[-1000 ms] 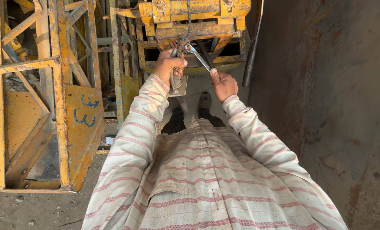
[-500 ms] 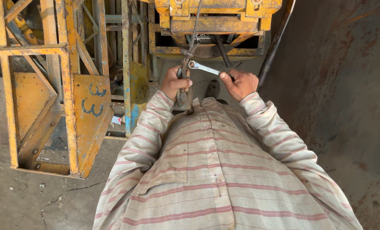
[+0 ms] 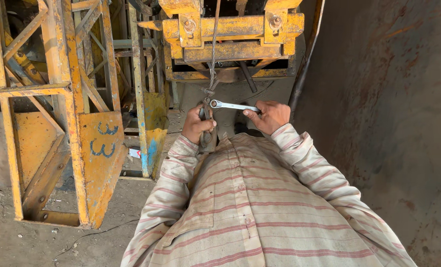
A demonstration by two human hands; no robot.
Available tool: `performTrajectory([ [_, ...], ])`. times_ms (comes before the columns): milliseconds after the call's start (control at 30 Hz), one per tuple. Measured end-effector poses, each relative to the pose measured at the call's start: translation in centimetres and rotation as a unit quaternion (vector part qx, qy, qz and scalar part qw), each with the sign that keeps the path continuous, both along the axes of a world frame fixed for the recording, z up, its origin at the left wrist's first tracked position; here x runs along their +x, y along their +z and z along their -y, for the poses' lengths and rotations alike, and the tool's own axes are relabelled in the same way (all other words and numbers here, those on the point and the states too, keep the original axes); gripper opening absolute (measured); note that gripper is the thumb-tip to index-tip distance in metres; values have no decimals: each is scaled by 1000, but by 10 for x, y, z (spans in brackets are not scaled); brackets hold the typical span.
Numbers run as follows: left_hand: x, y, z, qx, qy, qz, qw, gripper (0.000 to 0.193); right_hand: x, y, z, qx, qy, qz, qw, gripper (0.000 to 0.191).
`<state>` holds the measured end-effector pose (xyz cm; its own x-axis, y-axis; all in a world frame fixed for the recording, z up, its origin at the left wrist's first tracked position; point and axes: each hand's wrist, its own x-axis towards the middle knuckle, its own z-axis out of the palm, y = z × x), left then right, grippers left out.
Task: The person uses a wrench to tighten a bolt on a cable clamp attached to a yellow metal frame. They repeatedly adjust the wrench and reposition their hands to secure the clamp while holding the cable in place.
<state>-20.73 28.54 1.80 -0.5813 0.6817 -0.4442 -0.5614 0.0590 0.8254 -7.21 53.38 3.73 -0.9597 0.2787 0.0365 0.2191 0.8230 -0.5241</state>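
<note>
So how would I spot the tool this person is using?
Find the yellow steel frame at the top; a twisted wire cable hangs from it. The wrench lies level at the cable's lower end, gripped by the right hand: the only bright silver thing there.

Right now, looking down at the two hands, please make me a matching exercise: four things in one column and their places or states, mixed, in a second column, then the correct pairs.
Things:
1. left hand
2. right hand
3. wrench
4. steel cable

Places or states:
A. runs up into the yellow frame
B. lies nearly level between the hands
C. closed around the cable fitting
D. holds the free end of the wrench

Pairs: 1-C, 2-D, 3-B, 4-A
</note>
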Motion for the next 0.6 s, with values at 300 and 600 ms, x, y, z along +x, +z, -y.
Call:
performTrajectory([
  [300, 12, 24, -23, -7, -12, -31, 999, 21, 29, 6, -9, -45, -23, 19, 999, 56],
  [600, 31, 7, -28, -18, 60, 11, 998, 33, -16, -12, -55, -21, 72, -3, 997, 60],
])
